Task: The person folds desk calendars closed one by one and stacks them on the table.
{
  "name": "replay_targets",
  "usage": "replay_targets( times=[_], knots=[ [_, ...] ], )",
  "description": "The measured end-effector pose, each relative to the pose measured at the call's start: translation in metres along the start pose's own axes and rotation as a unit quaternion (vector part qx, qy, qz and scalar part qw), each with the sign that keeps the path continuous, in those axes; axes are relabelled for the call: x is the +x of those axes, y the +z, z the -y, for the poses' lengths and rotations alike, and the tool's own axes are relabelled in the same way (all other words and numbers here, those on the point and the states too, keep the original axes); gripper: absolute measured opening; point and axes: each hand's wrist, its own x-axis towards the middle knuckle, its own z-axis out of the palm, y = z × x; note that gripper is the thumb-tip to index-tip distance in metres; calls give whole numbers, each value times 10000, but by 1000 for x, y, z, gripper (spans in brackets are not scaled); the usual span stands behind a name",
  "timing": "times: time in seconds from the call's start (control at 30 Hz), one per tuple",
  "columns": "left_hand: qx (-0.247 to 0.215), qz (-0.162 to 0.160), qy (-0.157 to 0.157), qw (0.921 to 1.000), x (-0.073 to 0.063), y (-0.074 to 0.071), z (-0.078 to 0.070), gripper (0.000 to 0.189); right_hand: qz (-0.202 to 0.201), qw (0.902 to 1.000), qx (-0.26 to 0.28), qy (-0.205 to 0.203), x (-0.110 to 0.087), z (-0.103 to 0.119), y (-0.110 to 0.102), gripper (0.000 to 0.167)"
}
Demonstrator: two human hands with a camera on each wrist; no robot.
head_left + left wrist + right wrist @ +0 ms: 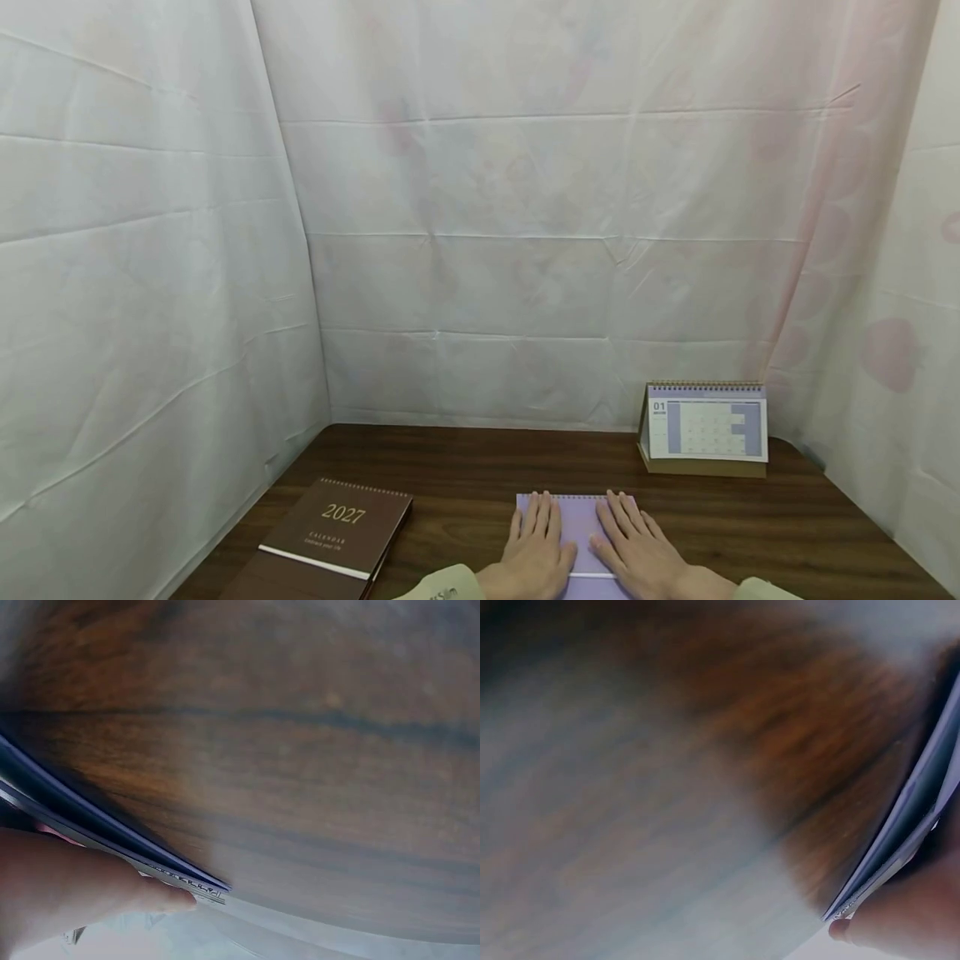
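Observation:
A purple spiral-bound desk calendar [579,527] lies on the table at the front middle, with a white band across its lower part. My left hand [534,552] rests palm down on its left side, fingers straight and pointing away from me. On its right side my right hand [639,552] lies the same way, thumb turned inward. Both sets of fingertips reach close to the spiral edge. In the left wrist view the calendar's layered edge [127,838] runs beneath the fingers [82,885]. The right wrist view shows the opposite edge [892,844] beside a finger [907,915].
A closed brown 2027 calendar [318,521] with a white band lies at the left of the dark wooden table [465,458]. Standing at the back right is a tent-shaped desk calendar [705,427] showing a 01 page. Pale cloth [480,283] hangs behind and at both sides.

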Motion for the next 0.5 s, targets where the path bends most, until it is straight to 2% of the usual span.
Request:
replay_targets(
  times=[0.23,0.43,0.5],
  knots=[
    [228,-42,9,9997,2,11,8,70,-105,9999,-87,55,0,-4,11,62],
    [347,123,17,9993,3,14,12,71,-489,9978,-367,-259,-4,-10,20,60],
    [320,190,17,9993,2,12,11,72,-662,9947,-639,-456,-5,-12,23,58]
  ],
)
